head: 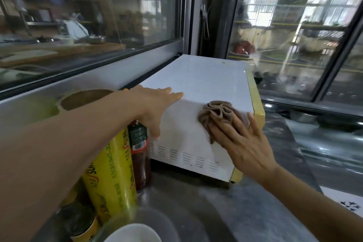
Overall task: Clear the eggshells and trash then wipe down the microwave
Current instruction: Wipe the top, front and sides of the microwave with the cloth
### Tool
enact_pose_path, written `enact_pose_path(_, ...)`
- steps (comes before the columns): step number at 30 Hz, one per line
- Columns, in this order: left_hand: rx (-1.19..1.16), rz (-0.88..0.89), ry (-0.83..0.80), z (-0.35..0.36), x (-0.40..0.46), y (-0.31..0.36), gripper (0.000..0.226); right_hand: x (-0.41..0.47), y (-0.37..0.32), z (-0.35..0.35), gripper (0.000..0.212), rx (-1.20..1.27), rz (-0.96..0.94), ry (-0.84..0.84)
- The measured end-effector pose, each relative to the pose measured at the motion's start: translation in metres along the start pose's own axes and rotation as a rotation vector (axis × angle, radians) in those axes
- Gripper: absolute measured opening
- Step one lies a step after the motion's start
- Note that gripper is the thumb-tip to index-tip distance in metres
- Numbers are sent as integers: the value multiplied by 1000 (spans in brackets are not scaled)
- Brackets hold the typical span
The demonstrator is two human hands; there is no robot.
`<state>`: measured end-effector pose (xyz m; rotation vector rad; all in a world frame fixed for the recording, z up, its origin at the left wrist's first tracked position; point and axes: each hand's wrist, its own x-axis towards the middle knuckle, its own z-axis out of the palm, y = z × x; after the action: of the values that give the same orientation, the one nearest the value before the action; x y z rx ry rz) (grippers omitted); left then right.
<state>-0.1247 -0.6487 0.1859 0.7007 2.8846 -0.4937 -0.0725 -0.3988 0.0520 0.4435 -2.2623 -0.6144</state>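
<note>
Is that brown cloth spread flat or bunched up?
Bunched up: the brown cloth shows gathered folds under the right hand, against the microwave side.

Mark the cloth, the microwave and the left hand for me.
cloth (218, 113), head view, on its bunched folds.
microwave (204, 80), head view, on its bare white top panel.
left hand (157, 104), head view, on the back of the hand.
</note>
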Motion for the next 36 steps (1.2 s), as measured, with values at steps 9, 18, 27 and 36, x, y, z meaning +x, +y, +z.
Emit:
enact_pose_path(9,-9,-3,15,2,0,0,129,-57,-22,15,60,-130,-249,-234)
enact_pose_path(18,51,9,60,6,0,-1,129,-33,23,-3,47,3,164,152)
enact_pose_path(27,56,1,109,13,4,-1,133,-88,-11,32,60,-99,-134,-114)
enact_pose_path(36,-18,-13,151,18,5,1,130,-48,-8,27,65,9,11,60)
